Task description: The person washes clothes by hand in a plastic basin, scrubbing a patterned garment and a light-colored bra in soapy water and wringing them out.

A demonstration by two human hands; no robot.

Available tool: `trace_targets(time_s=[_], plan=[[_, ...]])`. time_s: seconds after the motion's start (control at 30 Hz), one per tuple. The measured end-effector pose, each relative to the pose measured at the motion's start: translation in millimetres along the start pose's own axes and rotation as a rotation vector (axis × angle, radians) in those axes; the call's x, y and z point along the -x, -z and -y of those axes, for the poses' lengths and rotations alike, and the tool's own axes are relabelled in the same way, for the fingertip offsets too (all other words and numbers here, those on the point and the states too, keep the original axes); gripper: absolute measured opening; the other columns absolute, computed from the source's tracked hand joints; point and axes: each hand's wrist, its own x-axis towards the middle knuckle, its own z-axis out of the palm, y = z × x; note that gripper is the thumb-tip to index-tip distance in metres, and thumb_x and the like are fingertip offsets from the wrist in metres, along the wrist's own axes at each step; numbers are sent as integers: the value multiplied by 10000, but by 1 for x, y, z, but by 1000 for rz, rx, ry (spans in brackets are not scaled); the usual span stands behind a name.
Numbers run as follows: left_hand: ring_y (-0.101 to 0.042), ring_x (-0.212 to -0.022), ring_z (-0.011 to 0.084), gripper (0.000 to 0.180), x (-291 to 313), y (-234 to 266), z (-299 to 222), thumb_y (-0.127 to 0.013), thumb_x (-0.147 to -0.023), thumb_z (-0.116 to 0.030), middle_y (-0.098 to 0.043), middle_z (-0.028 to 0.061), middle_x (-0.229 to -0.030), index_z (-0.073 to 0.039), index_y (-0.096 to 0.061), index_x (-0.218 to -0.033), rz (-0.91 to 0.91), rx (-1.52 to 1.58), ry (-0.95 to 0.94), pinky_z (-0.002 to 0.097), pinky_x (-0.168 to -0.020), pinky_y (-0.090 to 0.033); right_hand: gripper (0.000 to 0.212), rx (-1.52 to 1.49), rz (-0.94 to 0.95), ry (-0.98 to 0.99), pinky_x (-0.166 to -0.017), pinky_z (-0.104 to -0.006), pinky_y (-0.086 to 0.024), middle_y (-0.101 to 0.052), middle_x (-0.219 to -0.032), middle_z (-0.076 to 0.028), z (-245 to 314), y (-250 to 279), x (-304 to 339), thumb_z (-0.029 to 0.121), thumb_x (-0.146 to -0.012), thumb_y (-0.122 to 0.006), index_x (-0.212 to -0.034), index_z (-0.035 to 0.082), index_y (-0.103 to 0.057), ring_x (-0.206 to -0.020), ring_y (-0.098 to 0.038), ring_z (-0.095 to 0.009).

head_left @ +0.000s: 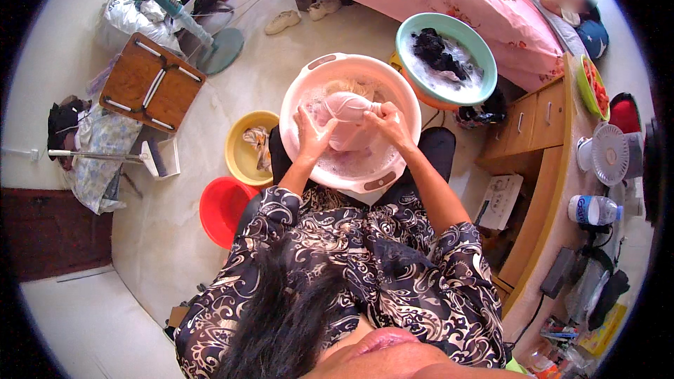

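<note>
A wide pink basin (414,109) of soapy water rests at my lap, between my knees. Over its suds I hold a wet pale-pink cloth (345,107), bunched and bulging at the top, with its lower part hanging toward the water. My right hand (388,126) is closed round the gathered right end of the cloth. My left hand (314,132) grips its left side, thumb toward the middle, though the fingertips are partly hidden. Behind the pink cloth, a beige piece of laundry (351,87) shows in the basin.
A teal basin (488,63) with dark laundry in suds stands at the far right. Left of me sit a yellow basin (235,158) holding a cloth and a red basin (221,214). A wooden desk (537,238) borders my right, a bed (449,0) the far side.
</note>
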Motion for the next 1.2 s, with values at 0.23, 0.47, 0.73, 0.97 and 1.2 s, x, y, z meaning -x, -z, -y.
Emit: trace_targets(time_s=[0.23, 0.47, 0.73, 0.97, 1.2], plan=[[-208, -1441, 453, 881, 10, -19, -4, -673, -838, -506, -219, 219, -1571, -183, -254, -1542, 500, -625, -223, 662, -1119, -185, 390, 326, 66, -117, -911, -514, -491, -665, -1022, -299, -16, -21, -5, 328, -863, -594, -946, -42, -687, -997, -643, -451], [-186, -1457, 459, 883, 1, -37, 8, -595, -882, -556, -157, 204, -1611, -159, -198, -1563, 770, -725, -19, 653, -1134, -169, 275, 448, 59, -196, -890, -535, -507, -665, -1016, -315, -40, -45, -17, 131, -853, -540, -978, -67, -683, -1028, -640, -455], [-214, -1443, 459, 873, -3, -55, 7, -645, -850, -458, -174, 232, -1595, -86, -256, -1537, 672, -741, -147, 594, -1160, -175, 349, 399, 1, -307, -904, -495, -517, -687, -999, -292, -60, -43, -25, 237, -844, -596, -1000, -58, -697, -981, -675, -427], [-331, -1415, 385, 820, -25, -38, 55, -695, -793, -191, -334, 238, -1526, -52, -317, -1508, 682, -250, -48, 450, -1182, -254, 360, -101, 150, -218, -781, -416, -530, -713, -804, -192, -3, -21, -21, 330, -866, -606, -849, -6, -731, -838, -704, -278], [-651, -956, 199, 272, -38, -18, 23, -633, -887, -107, -698, 111, -1039, -30, -647, -1148, 661, 335, 138, 338, -870, -505, 408, -357, 144, -116, -658, -317, -482, -659, -736, -54, 56, 2, -20, 396, -924, -604, -865, 8, -715, -696, -602, -139]])
